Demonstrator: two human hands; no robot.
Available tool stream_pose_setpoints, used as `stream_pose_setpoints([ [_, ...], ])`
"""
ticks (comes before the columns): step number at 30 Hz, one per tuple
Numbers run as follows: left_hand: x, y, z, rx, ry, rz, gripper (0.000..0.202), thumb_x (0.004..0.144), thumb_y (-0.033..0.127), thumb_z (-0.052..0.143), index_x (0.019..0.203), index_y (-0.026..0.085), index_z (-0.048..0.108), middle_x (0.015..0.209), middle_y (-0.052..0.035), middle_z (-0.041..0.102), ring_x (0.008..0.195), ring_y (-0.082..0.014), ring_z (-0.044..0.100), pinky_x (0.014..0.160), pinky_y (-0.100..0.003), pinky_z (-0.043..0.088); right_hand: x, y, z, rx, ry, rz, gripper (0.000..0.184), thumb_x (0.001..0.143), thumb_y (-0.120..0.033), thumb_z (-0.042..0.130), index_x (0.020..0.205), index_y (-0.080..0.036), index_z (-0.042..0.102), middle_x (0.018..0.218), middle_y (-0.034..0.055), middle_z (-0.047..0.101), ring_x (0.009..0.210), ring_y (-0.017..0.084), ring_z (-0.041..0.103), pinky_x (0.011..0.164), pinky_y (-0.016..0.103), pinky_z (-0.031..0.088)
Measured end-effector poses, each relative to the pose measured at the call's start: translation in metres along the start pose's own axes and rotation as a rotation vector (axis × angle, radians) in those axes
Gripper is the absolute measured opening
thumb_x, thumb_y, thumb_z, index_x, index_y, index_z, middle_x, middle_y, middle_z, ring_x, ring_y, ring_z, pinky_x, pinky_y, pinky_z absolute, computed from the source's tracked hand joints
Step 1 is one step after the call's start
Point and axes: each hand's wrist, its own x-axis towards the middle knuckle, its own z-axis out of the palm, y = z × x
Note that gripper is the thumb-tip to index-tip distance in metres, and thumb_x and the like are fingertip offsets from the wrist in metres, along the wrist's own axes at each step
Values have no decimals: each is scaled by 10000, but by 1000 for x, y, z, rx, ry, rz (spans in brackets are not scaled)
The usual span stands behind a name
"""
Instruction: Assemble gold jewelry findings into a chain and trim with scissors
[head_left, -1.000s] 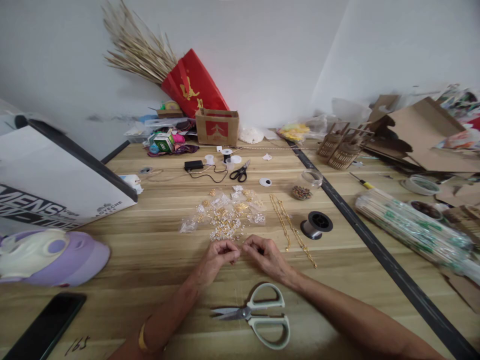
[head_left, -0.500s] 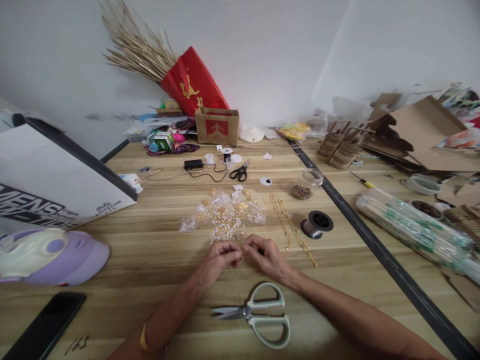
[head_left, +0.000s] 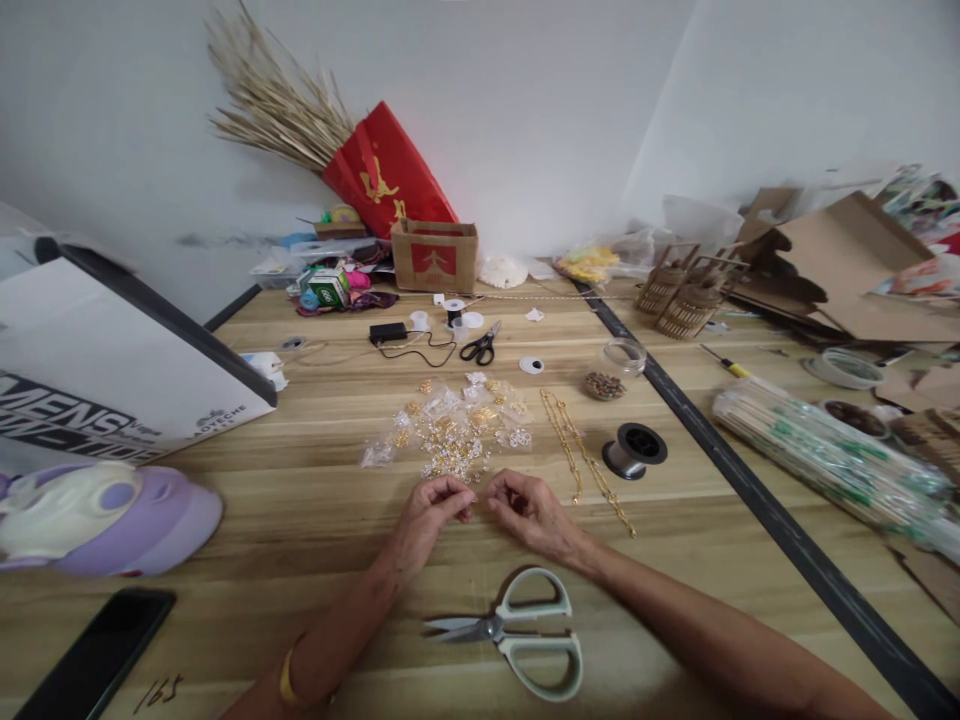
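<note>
My left hand (head_left: 433, 515) is closed in a pinch just below a spread of small gold and clear beads (head_left: 454, 440); whatever sits between its fingertips is too small to name. A short gap to the right, my right hand (head_left: 531, 512) is closed too, thumb against curled fingers, its contents hidden. Under both hands, scissors with pale handles (head_left: 499, 628) lie with blades pointing left. Gold bead chains (head_left: 581, 455) rest to the right of my right hand, beside a dark spool of fine clear line (head_left: 634, 450).
A clear jar of brown beads (head_left: 609, 375), black scissors (head_left: 480, 345) and a black adapter (head_left: 388, 332) lie farther back. At left are a white box (head_left: 112, 370), a purple cap (head_left: 157, 515) and a phone (head_left: 97, 650). Wrapped sticks (head_left: 817, 450) lie at right.
My hands have drawn slightly apart, the left one shifting a little to the left. The things on the table stay where they were, with a slight shift of the view.
</note>
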Motion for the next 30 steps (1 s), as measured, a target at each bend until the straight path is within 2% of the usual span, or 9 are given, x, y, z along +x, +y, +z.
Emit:
stream_pose_setpoints([
  [5, 0, 1, 0, 185, -21, 6, 196, 675, 306, 657, 620, 132, 588, 558, 13, 543, 564, -107, 485, 575, -225, 389, 1, 3, 0, -119, 47, -148, 115, 881, -204, 456, 824, -173, 551, 732, 11, 514, 645, 120, 484, 570, 221, 374],
  [10, 1, -3, -1, 295, -46, 32, 170, 673, 279, 630, 613, 133, 569, 541, 22, 515, 537, -104, 459, 540, -223, 355, 0, 8, -1, -242, 12, -281, 137, 911, -192, 419, 871, -182, 549, 813, 49, 540, 731, 149, 516, 648, 252, 407],
  [17, 0, -3, -1, 388, -53, 36, 175, 688, 288, 609, 625, 129, 568, 556, 19, 511, 561, -111, 450, 548, -224, 347, -2, 13, -1, -449, 13, -356, 130, 937, -230, 402, 878, -177, 505, 800, 50, 549, 704, 148, 512, 614, 244, 403],
  [24, -1, -2, -2, 445, -56, 27, 193, 685, 313, 604, 636, 131, 562, 561, 19, 508, 560, -115, 450, 547, -227, 342, -3, 12, -4, -630, -2, -456, 171, 956, -205, 333, 907, -172, 493, 814, 68, 567, 736, 164, 544, 600, 246, 423],
  [30, -1, 1, -2, 518, -101, 43, 169, 681, 280, 598, 610, 132, 557, 553, 28, 485, 550, -106, 421, 534, -220, 320, -5, 16, -2, -715, -1, -522, 169, 954, -202, 337, 925, -173, 501, 870, 80, 587, 761, 164, 563, 578, 247, 422],
])
